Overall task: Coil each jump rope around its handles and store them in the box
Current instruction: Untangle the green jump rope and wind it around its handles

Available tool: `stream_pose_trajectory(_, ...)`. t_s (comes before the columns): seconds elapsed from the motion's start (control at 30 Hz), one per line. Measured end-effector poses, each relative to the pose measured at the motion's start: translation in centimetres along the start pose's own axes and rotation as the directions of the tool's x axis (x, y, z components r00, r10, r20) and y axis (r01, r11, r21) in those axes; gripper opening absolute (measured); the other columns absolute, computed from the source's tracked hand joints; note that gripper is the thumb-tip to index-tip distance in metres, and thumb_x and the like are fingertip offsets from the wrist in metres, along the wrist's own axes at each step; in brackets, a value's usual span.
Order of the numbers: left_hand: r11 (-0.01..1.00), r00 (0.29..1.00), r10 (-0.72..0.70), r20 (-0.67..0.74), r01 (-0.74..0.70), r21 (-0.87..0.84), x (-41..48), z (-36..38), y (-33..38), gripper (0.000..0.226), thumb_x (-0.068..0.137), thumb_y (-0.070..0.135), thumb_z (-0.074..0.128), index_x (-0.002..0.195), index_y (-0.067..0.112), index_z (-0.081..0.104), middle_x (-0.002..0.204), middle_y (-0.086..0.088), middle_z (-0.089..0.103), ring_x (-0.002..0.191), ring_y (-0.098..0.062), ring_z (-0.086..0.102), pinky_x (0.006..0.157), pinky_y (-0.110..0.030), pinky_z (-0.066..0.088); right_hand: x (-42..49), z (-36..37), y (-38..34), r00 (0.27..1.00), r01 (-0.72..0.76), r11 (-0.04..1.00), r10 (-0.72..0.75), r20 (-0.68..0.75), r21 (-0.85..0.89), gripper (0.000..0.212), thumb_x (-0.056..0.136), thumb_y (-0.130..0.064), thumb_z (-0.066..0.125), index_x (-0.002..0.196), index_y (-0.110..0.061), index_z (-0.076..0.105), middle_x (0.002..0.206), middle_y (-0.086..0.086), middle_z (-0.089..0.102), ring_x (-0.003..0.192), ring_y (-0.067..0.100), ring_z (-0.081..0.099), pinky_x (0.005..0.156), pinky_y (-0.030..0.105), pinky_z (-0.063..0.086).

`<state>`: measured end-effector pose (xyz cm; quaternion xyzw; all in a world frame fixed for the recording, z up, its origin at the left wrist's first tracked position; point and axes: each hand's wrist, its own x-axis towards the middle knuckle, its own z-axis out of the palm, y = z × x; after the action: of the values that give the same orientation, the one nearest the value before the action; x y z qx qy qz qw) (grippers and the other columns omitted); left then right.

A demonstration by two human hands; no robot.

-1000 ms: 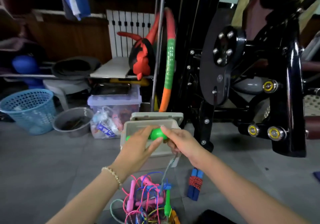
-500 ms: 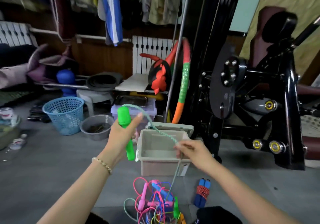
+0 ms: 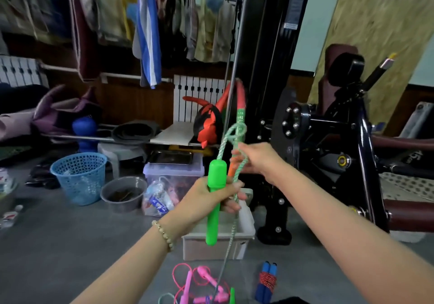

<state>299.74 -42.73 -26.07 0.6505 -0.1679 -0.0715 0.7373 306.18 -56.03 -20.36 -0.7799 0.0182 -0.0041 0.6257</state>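
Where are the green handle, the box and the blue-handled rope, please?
green handle (image 3: 217,172): head view, on its thick upper end.
box (image 3: 197,249): head view, on its front wall.
blue-handled rope (image 3: 267,279): head view, on the red cord wound round its handles.

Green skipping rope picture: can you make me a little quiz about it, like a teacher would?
1. True or false: the blue-handled jump rope wound with red cord lies inside the pale plastic box.
2. What does the left hand grip? A pink handle; B green plastic handle; C blue basket.
3. Fill in: the right hand pinches the pale green braided ____.
Key: 1 false; 2 B; 3 rope.
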Motion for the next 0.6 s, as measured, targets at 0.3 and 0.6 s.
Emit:
stream_pose_trajectory(0.3,0.951,0.939,0.011,-0.344,-0.116,-0.288,2.9,-2.9,2.2,0.005,0.091,0.011,0.06,0.09,0.006,0.059,0.067,-0.002,0.072,0.048,-0.006,0.062,0.05,-0.016,0.052,-4.8,0.2,9.0,0.757,-0.2,0.976,0.096,0.647,0.089,0.052,0.095,-0.051,0.034,0.111,-0.01,0.062,0.1,0.005,0.069,0.102,0.02,0.062,0.096,0.029,0.045)
stream_pose_trajectory(0.6,0.935,0.942,-0.281,-0.185,0.225,-0.276,2.4,-4.3,-2.6,0.019,0.093,0.013,0.057,0.107,0.001,0.057,0.102,-0.011,0.067,0.066,-0.016,0.071,0.054,-0.026,0.058,-3.1,-1.2,6.7,0.954,0.164,0.986,-0.167,0.248,0.033,0.014,0.093,-0.013,0.054,0.096,-0.008,0.068,0.08,0.003,0.07,0.071,0.008,0.069,0.064,0.019,0.055)
